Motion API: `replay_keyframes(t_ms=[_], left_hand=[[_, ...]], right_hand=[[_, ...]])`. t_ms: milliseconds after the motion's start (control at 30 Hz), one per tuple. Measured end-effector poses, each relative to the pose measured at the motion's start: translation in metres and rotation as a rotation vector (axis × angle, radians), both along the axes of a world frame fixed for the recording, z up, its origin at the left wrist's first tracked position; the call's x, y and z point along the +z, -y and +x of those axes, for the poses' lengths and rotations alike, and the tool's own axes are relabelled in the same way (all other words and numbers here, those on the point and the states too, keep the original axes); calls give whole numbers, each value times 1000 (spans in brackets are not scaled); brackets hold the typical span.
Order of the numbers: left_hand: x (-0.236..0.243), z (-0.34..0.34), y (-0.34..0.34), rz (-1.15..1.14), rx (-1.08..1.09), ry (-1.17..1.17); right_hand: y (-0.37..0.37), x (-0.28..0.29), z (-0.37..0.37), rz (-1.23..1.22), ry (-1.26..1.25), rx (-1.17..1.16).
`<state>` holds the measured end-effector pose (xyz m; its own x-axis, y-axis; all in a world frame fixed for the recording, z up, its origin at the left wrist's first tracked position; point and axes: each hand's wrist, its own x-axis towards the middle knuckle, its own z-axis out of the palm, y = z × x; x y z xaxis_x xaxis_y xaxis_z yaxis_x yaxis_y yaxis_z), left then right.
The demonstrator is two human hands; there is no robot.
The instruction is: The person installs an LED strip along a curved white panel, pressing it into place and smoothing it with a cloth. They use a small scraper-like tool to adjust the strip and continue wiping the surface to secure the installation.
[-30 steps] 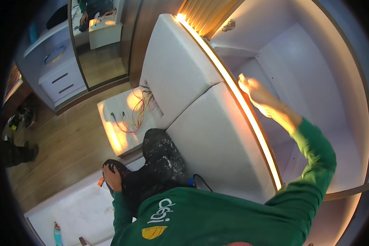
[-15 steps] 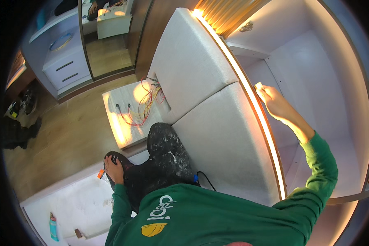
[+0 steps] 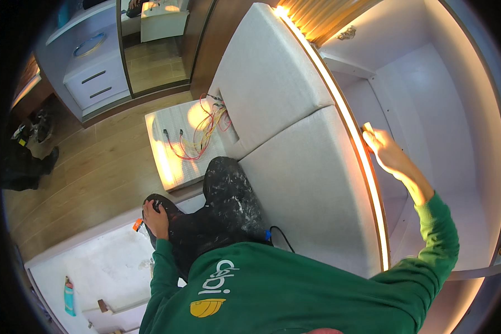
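Observation:
My right hand (image 3: 387,152) is closed around a small pale block (image 3: 367,128), whose exact kind I cannot make out. The block sits at the brown edge of the ledge, just beside the glowing light strip (image 3: 359,142). On my left knee rests my left hand (image 3: 157,221), fingers lying flat over the dark, white-smudged trousers (image 3: 232,189) and holding nothing. Between the two hands stands the light grey upholstered panel (image 3: 312,167), bordered by the light strip.
A bedside box (image 3: 167,158) carries loose red and yellow wires (image 3: 197,149). A white cabinet space (image 3: 440,106) opens at the right. A turquoise tube (image 3: 69,298) lies on the white base at lower left. Another person's dark-clad leg (image 3: 25,167) shows at far left.
My right hand has shifted slightly right and down in the picture with the pale block, staying along the edge. The whole view has tilted a little. My left hand stays on the knee.

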<state>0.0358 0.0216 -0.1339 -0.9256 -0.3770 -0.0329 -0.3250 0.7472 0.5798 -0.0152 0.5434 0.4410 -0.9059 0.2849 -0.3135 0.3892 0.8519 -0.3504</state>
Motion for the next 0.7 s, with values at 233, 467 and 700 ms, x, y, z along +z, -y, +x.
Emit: replay_keyframes(t_ms=[233,467,700], left_hand=[[0,-1,-1,-18,23,48],[5,2,0,18,34,30],[5,1,0,24,23,35]], right_hand=[[34,-13,-141,145,-242,172],[21,-12,-144,201,-275,352],[18,15,-20,-34,65,54]])
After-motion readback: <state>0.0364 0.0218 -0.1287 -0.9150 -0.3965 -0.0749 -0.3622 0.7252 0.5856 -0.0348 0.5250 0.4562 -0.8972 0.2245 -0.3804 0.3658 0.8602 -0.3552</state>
